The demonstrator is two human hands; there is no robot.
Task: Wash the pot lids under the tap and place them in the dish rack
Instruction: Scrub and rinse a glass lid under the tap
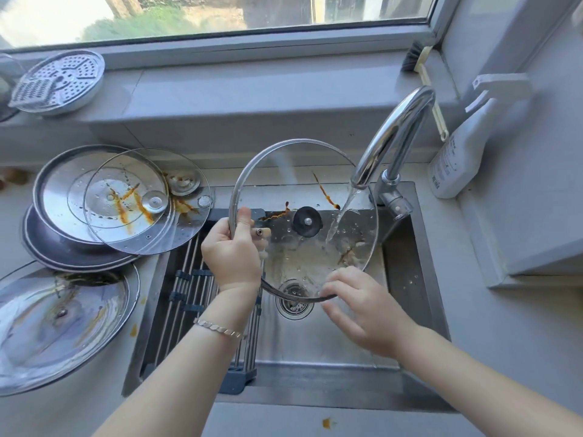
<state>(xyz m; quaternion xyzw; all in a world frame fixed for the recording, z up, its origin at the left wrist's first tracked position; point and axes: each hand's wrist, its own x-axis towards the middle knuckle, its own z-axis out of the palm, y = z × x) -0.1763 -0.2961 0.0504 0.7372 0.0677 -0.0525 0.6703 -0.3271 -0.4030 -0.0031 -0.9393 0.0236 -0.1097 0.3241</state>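
Head view: 1 glass lid (315, 190) at frame centre, tilted over the sink (315, 342), water from the 1 tap (394, 134) hit its right side. Left hand (232, 253) gripped its left rim. Right hand (356, 310) was spread, fingertips on the lower rim. Left of frame: lid stack (104, 197), 3 visible, stained; 1 big steel lid (56, 323) lower left. 1 dish rack (189, 279) across the sink's left side. 1 spray bottle (457, 152) at right

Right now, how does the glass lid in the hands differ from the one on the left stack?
The held lid is tilted under water from the tap, gripped by the left hand; the stacked lid lies flat, untouched. The held lid's centre fitting is black; the stacked lid's is silver. Both are clear glass with orange-brown streaks.
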